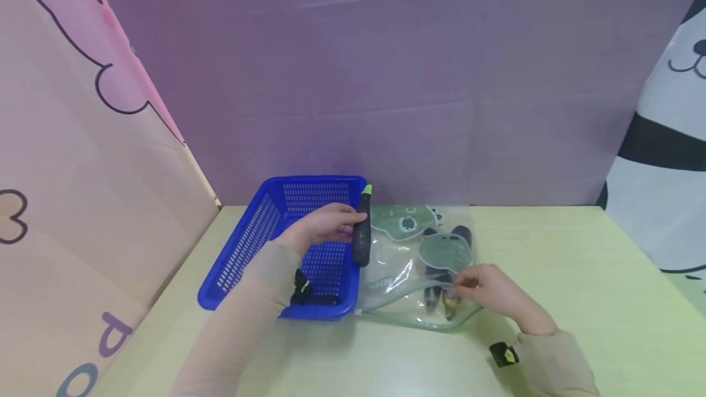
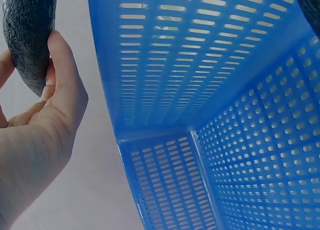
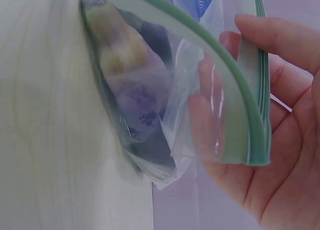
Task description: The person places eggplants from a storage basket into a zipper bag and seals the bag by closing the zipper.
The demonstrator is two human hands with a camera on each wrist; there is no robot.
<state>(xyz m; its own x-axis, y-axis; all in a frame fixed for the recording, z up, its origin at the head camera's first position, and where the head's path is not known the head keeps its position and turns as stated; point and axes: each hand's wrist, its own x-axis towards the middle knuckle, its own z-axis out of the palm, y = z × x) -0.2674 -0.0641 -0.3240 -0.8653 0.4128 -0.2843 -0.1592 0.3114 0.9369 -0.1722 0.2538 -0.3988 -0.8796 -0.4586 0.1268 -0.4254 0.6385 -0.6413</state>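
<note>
My left hand point(image 1: 333, 223) pinches a long dark vegetable point(image 1: 361, 234) with a bright green tip, held upright over the right rim of the blue basket point(image 1: 208, 299). In the left wrist view, the vegetable's point(image 2: 31, 34) skin looks dark and rough, and thumb and fingers grip its lower part. My right hand point(image 1: 485, 287) pinches the green-edged mouth of a clear zip bag point(image 1: 391, 262), lifting its upper layer. Inside the bag lie several dark, long pieces; one tapered yellow and purple piece point(image 3: 127, 69) shows close up in the right wrist view.
Another dark long piece point(image 1: 322, 300) lies in the basket's near end. The bag has green cartoon animal prints point(image 1: 405, 219) and lies right beside the basket. Behind the pale table point(image 1: 562, 274) hangs a purple cloth point(image 1: 386, 90), with printed cloths at both sides.
</note>
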